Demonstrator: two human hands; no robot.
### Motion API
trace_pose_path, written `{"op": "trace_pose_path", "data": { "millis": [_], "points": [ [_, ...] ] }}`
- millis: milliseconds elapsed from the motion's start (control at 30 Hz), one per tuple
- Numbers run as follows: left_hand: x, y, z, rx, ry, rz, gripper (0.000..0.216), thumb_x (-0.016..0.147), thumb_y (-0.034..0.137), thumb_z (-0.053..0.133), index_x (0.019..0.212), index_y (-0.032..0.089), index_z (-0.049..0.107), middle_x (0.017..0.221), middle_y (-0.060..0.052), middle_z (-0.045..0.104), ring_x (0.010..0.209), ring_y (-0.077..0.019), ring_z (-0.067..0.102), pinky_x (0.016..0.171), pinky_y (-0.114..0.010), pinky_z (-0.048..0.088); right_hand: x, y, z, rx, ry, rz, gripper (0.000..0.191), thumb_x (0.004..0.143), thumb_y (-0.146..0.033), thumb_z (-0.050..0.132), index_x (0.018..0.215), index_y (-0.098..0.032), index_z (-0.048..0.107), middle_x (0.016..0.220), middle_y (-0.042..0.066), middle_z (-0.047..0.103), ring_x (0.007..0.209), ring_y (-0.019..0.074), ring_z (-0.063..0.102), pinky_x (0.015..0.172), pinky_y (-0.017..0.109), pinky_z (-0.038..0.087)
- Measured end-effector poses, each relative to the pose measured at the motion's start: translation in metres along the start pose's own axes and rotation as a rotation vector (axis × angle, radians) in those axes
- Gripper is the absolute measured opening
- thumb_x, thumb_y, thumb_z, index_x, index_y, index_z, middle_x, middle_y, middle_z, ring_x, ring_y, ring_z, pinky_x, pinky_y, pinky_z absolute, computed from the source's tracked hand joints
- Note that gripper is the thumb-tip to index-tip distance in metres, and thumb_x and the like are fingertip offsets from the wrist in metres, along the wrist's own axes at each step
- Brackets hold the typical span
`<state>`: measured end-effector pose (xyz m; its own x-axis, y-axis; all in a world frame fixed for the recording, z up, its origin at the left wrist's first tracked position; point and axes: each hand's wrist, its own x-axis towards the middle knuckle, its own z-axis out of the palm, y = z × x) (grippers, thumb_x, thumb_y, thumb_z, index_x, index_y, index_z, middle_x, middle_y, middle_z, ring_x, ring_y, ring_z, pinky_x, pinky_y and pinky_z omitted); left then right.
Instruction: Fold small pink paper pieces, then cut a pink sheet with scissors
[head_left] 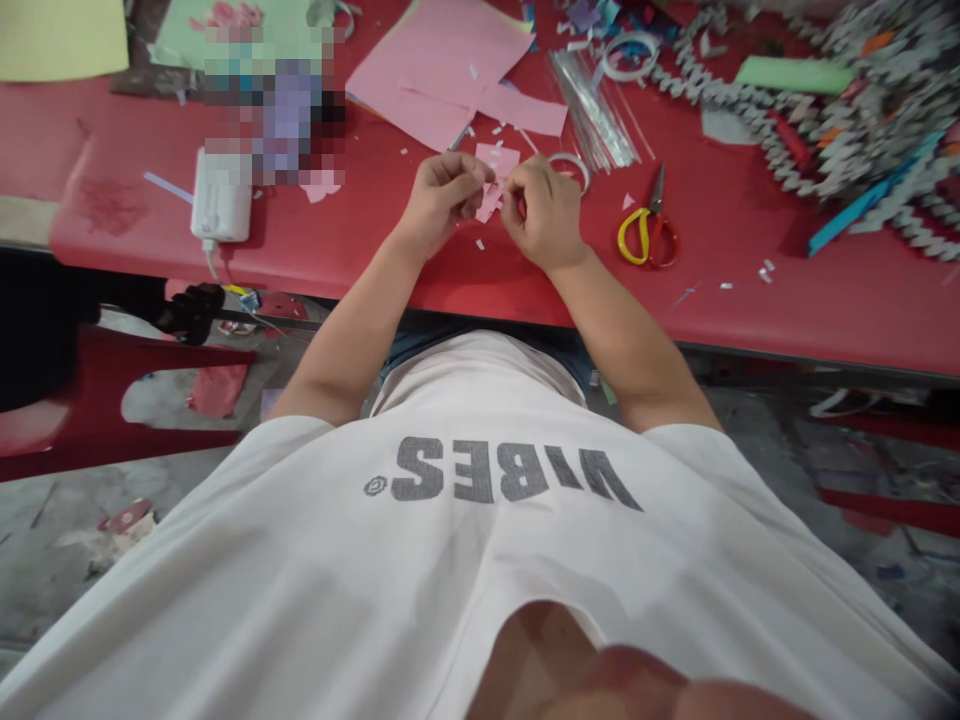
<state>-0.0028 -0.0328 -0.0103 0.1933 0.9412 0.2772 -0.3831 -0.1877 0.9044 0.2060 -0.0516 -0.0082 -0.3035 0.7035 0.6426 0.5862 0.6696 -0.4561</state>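
Note:
My left hand (442, 195) and my right hand (544, 210) meet over the red table (825, 290), both pinched on a small pink paper piece (493, 180) held between them. The fingers of both hands are curled closed around the paper's edges. A roll of clear tape (571, 165) lies just behind my right hand. Scissors with yellow and red handles (649, 232) rest to the right of it.
Large pink paper sheets (442, 65) lie behind my hands, with clear plastic strips (592, 110) beside them. A white charger block (221, 195) sits at the left. Folded paper chains (840, 110) pile up at the far right. Paper scraps dot the table; a red chair (112, 400) stands left.

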Motion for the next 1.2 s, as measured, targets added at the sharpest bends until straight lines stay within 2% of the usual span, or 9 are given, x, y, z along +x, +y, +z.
{"op": "trace_pose_path", "data": {
  "millis": [33,133,333,400,600,867,1000,1100,1200],
  "points": [
    [0.001,-0.002,-0.001,0.035,0.0,-0.019,0.027,0.092,0.051,0.09,0.08,0.028,0.085,0.06,0.0,0.057,0.047,-0.0128,0.042,0.048,-0.033,0.034,0.0,-0.001,-0.001,-0.044,-0.019,-0.026,0.067,0.118,-0.082,0.034,0.11,-0.027,0.072,0.109,0.011,0.074,0.106,0.0334,0.078,0.098,0.056,0.062],
    [0.001,-0.005,-0.002,0.049,-0.027,-0.002,0.033,0.093,0.051,0.095,0.075,0.027,0.08,0.06,0.0,0.06,0.048,-0.0125,0.048,0.049,-0.031,0.038,0.0,-0.003,-0.003,-0.151,-0.09,-0.086,0.067,0.124,-0.069,0.023,0.119,-0.026,0.075,0.118,0.013,0.077,0.107,0.0323,0.08,0.098,0.055,0.062],
    [0.001,0.0,0.001,0.145,0.017,-0.02,0.026,0.094,0.024,0.085,0.071,0.025,0.071,0.06,0.002,0.058,0.049,-0.0116,0.051,0.052,-0.029,0.044,-0.001,-0.004,-0.001,-0.163,-0.121,-0.103,0.074,0.123,-0.073,0.015,0.122,-0.027,0.073,0.12,0.013,0.077,0.113,0.0324,0.078,0.101,0.054,0.066],
    [0.003,0.0,0.0,0.13,0.027,0.007,0.023,0.089,0.024,0.084,0.07,0.026,0.071,0.058,0.002,0.057,0.048,-0.0125,0.048,0.05,-0.031,0.041,-0.002,-0.003,0.001,-0.118,-0.086,-0.095,0.075,0.122,-0.074,0.013,0.119,-0.027,0.072,0.116,0.013,0.076,0.112,0.0324,0.078,0.1,0.055,0.067],
    [0.007,-0.007,-0.004,0.182,0.035,0.059,0.024,0.089,0.033,0.082,0.069,0.029,0.068,0.056,0.003,0.054,0.046,-0.0125,0.043,0.049,-0.033,0.038,-0.003,0.004,0.004,0.074,0.015,0.039,0.072,0.116,-0.09,0.031,0.112,-0.029,0.069,0.107,0.009,0.07,0.094,0.0262,0.075,0.096,0.05,0.069],
    [0.007,-0.012,-0.005,0.138,-0.021,0.146,0.019,0.084,0.036,0.087,0.07,0.027,0.078,0.056,0.002,0.058,0.045,-0.0121,0.047,0.047,-0.032,0.037,-0.001,0.0,0.01,0.288,0.003,0.12,0.072,0.107,-0.099,0.047,0.11,-0.031,0.071,0.091,0.003,0.065,0.078,0.0229,0.066,0.084,0.047,0.065],
    [0.007,-0.011,-0.002,0.176,-0.041,0.128,0.016,0.084,0.033,0.088,0.072,0.028,0.079,0.058,0.0,0.064,0.046,-0.0127,0.05,0.046,-0.033,0.039,0.004,-0.011,0.01,0.354,0.088,0.09,0.071,0.106,-0.098,0.052,0.092,-0.03,0.065,0.075,0.0,0.056,0.064,0.0199,0.053,0.066,0.042,0.053],
    [0.005,-0.008,0.0,0.147,-0.078,0.123,0.01,0.085,0.026,0.087,0.077,0.024,0.081,0.061,-0.001,0.067,0.047,-0.0117,0.052,0.048,-0.032,0.043,0.007,-0.014,0.009,0.386,0.124,0.051,0.071,0.106,-0.097,0.053,0.085,-0.03,0.06,0.07,-0.001,0.051,0.059,0.0189,0.046,0.059,0.041,0.041],
    [0.005,-0.008,-0.001,0.117,-0.102,0.106,0.007,0.083,0.018,0.086,0.08,0.024,0.082,0.063,0.0,0.068,0.047,-0.0111,0.053,0.049,-0.031,0.046,0.007,-0.01,0.011,0.397,0.108,0.058,0.073,0.103,-0.101,0.051,0.084,-0.031,0.057,0.071,-0.001,0.05,0.061,0.0204,0.045,0.06,0.043,0.042]
  ]
}}
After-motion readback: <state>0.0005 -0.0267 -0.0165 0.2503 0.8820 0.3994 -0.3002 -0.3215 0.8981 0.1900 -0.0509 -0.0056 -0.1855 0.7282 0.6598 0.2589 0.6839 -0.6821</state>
